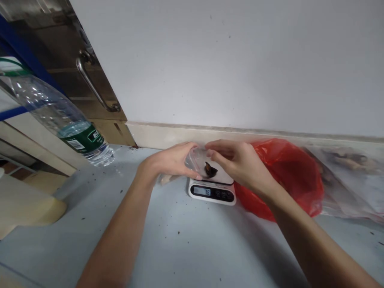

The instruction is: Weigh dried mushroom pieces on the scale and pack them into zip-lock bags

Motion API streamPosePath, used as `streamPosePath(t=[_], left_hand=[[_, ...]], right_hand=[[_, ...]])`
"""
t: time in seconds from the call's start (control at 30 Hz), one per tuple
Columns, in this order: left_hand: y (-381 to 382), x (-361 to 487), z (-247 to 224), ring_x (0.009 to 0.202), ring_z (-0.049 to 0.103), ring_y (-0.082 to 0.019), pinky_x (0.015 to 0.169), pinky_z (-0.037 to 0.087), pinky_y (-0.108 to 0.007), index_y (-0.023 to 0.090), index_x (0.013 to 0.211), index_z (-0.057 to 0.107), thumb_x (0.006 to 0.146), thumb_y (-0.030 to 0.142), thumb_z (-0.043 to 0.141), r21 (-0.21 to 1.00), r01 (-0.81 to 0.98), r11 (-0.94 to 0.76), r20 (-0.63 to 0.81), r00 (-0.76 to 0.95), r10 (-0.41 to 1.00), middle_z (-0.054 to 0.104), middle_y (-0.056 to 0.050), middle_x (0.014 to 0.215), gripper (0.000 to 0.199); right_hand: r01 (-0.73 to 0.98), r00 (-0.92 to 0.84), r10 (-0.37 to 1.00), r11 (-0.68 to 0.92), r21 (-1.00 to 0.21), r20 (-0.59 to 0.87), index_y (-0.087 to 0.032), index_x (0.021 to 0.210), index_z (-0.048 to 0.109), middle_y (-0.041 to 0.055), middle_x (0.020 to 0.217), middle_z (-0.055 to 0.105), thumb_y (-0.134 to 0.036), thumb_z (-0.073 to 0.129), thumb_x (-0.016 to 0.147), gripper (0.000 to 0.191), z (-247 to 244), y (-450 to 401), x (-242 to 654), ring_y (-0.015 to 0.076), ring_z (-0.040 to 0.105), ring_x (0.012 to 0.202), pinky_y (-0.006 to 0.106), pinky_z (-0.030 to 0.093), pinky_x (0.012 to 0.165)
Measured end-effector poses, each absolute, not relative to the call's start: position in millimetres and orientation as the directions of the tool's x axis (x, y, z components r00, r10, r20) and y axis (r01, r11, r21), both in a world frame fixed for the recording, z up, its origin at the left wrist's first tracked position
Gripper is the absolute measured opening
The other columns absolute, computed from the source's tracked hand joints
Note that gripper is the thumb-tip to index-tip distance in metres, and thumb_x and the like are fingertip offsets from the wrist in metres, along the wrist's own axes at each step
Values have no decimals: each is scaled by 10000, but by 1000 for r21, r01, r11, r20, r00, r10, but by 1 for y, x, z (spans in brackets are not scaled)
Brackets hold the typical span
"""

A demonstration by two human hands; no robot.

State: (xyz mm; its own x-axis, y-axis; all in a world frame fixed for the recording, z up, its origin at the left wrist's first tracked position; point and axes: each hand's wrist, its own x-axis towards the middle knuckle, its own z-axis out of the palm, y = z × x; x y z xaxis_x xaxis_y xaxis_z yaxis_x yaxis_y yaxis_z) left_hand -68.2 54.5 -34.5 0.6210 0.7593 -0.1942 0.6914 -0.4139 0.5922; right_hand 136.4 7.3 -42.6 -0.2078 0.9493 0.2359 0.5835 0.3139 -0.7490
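Observation:
A small white digital scale (196, 197) lies on the light blue surface, its lit display seeming to read 38, though a decimal point cannot be made out. Some dark brown, dried-looking pieces (211, 170) are on its plate. At the plate's left side my left hand (177, 160) grips a clear plastic bag (192, 160) between thumb and fingers. My right hand (231, 158) hovers over the plate's right side, fingers stretched forward and thumb slightly apart, with nothing visible in it. Just right of the scale, partly behind my right forearm, an open red plastic bag (282, 156) has shadowed contents.
A clear bag with pale brown pieces (348, 160) lies at the far right. On the left are a tilted plastic water bottle (72, 124) and a cream-coloured container (33, 204). A white wall (234, 72) rises behind; a metal door handle (93, 86) is at upper left.

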Motion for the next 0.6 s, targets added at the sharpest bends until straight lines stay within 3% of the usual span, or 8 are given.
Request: streamPosePath(t=[0.13,0.2,0.27,0.37,0.5,0.6], left_hand=[[55,-77,-31,1395,477,-364,1138,412,-447,244,1452,464,690,504,798,499,774,-391,-242,557,795,505,-132,1526,871],[55,-78,-30,1376,497,-366,1134,419,-458,266,1457,465,698,523,790,491,775,-398,-255,564,785,512,-127,1522,864],[54,-77,-31,1358,515,-362,1122,433,-451,252,1460,468,705,524,787,497,768,-404,-251,574,780,518,-139,1516,864],[54,-73,-34,1344,527,-353,1106,443,-435,219,1451,477,702,500,789,495,771,-400,-255,570,781,526,-153,1504,858],[54,-67,-38,1313,553,-351,1066,467,-429,234,1398,513,676,504,809,490,772,-406,-262,575,775,563,-134,1463,825],[54,-64,-37,1320,548,-346,1054,469,-416,229,1380,522,662,493,822,518,752,-408,-240,585,775,569,-131,1451,821]], right_hand=[[852,-188,980,198,-485,70,-194,1051,782,95,954,804,-255,718,816,251,-45,5,134,261,736,851,304,509,678],[884,-227,974,206,-420,-1,-219,930,771,63,876,787,-194,683,812,150,-50,6,133,221,705,751,276,441,602],[894,-227,974,203,-400,-14,-223,813,747,42,772,758,-112,623,793,168,-54,8,132,189,669,665,261,393,563],[866,-213,977,199,-458,23,-217,775,753,38,733,752,-80,624,747,190,-58,13,137,185,676,672,257,427,592],[748,-200,979,170,-641,26,-191,821,782,41,765,777,-163,680,764,121,-56,17,146,214,713,737,303,529,700],[572,-247,966,209,-793,76,-181,960,787,63,929,807,-182,691,756,225,-49,15,147,229,746,812,338,585,766]])
